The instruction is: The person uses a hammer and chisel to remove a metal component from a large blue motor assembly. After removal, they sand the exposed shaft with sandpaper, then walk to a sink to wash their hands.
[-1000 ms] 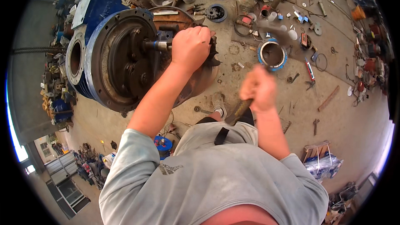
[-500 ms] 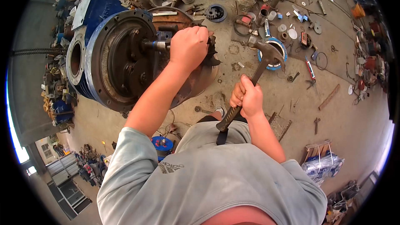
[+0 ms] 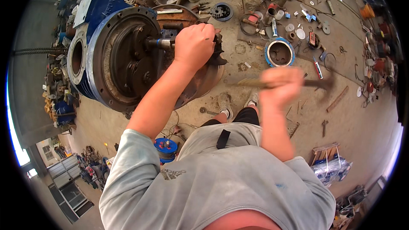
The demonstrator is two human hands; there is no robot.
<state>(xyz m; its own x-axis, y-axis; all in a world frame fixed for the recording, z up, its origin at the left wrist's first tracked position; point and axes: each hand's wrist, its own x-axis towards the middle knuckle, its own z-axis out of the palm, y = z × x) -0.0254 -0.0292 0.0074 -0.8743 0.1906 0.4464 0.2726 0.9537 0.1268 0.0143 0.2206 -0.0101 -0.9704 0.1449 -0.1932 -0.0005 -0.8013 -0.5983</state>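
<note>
My left hand (image 3: 194, 47) is closed in a fist around a dark metal part with jagged edges (image 3: 219, 52), which sticks out past the knuckles. How the fingers grip it is hidden. It lines up with a steel shaft with a blue band (image 3: 161, 44) at the big round blue machine housing (image 3: 102, 66); whether they touch is covered by the hand. My right hand (image 3: 281, 86) is wrapped around the handle of a claw hammer (image 3: 313, 83), out to the right of the machine. Motion smears this hand and the hammer, whose head points right.
A rusty round casing (image 3: 200, 83) stands below my left hand. On the floor lie a blue-rimmed ring (image 3: 280, 53), a tube (image 3: 318, 68), a wooden strip (image 3: 337, 99) and another hammer (image 3: 324, 127). A blue cable reel (image 3: 165, 145) sits near my left side.
My right hand has swung the hammer outward to the right, its head turning from pointing up and away to pointing right. My left hand has stayed nearly in place.
</note>
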